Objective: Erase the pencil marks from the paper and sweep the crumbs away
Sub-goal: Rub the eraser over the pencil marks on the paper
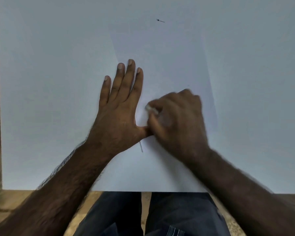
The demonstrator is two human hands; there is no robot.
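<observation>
The paper (169, 65) is pinned flat under the left hand (121, 106), fingers straight. An eraser (151, 109) is pinched in the blurred right hand (175, 118) just beside it. A pencil mark (141, 147) shows below both hands; short, light strokes are advised so the sheet is not creased.

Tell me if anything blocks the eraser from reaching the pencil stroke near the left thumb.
The left hand lies flat on the paper, its thumb between the eraser in the right hand and the pencil stroke.
</observation>
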